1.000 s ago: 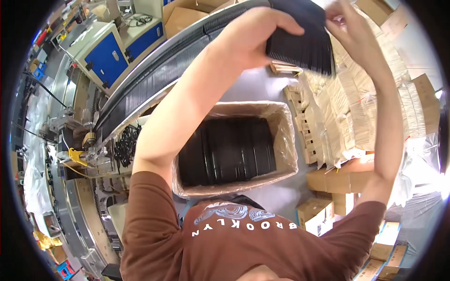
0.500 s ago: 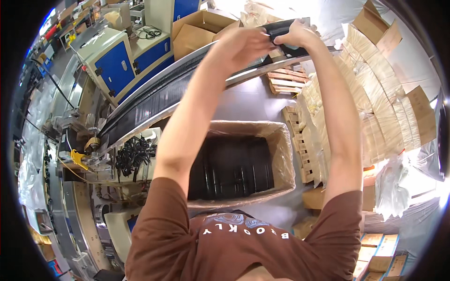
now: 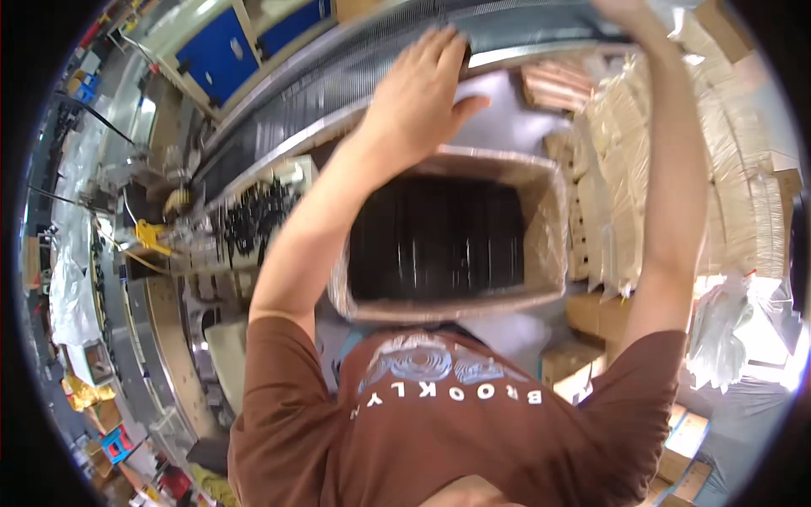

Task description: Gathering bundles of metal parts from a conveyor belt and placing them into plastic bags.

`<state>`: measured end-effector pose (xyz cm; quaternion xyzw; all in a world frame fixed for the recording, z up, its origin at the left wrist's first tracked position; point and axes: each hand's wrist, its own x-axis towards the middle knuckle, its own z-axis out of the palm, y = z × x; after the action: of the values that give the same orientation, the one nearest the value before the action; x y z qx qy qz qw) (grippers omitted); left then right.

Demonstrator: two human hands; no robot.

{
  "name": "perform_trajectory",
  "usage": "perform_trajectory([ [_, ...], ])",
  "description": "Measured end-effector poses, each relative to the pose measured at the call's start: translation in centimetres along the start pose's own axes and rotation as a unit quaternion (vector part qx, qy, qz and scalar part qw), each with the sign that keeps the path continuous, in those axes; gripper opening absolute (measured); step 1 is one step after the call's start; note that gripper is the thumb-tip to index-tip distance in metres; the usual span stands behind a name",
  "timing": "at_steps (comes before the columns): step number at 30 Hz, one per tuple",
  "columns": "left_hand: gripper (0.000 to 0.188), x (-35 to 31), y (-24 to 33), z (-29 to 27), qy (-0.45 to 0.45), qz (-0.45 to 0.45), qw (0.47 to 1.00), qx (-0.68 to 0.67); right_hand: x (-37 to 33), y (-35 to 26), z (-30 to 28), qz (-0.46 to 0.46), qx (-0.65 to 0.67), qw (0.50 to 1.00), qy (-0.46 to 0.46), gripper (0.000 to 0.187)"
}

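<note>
My left hand point(image 3: 422, 91) is over the near edge of the conveyor point(image 3: 338, 76), fingers stretched forward and thumb held apart. A small black piece point(image 3: 466, 56) shows beside its fingertips; whether they touch it I cannot tell. My right hand point(image 3: 627, 15) reaches to the top edge of the view, blurred and partly cut off, so its grip is hidden. Between the hands lies a smooth dark stretch point(image 3: 541, 32) on the conveyor. Below my forearms stands a cardboard box point(image 3: 541, 228) lined with clear plastic. Glossy black panels point(image 3: 435, 241) lie inside it.
Left of the box, a bunch of black parts point(image 3: 253, 215) hangs near a yellow air gun point(image 3: 150, 237). Blue-doored cabinets point(image 3: 218, 55) stand behind the conveyor. Wrapped cardboard stacks point(image 3: 735, 203) and a wooden pallet point(image 3: 557, 84) are on the right.
My hands have moved apart: the left one back toward me, the right one outward and up to the view's edge. The whole view has shifted, with the box now higher in it.
</note>
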<state>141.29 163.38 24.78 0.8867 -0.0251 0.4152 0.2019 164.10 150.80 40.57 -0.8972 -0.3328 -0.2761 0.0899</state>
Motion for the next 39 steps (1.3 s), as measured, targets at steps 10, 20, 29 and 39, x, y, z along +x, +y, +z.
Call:
perform_trajectory([
  [10, 0.020, -20.8, 0.4, 2.7, -0.087, -0.234, 0.956, -0.158, -35.3, -1.6, 17.7, -0.227, 0.242, 0.889, -0.317, 0.066],
  [20, 0.018, -29.8, 4.7, 3.7, -0.246, -0.416, 0.866, -0.130, -50.4, 1.6, 26.1, -0.232, 0.109, 0.878, -0.404, 0.064],
  [29, 0.018, -29.2, 5.6, 7.2, -0.274, -0.338, 0.891, -0.130, -49.5, 3.3, 28.1, -0.218, 0.124, 0.854, -0.457, 0.020],
  [39, 0.020, -30.3, 6.3, 7.9, -0.307, -0.329, 0.886, -0.115, -50.9, 0.2, 24.5, -0.245, 0.019, 0.840, -0.483, 0.060],
])
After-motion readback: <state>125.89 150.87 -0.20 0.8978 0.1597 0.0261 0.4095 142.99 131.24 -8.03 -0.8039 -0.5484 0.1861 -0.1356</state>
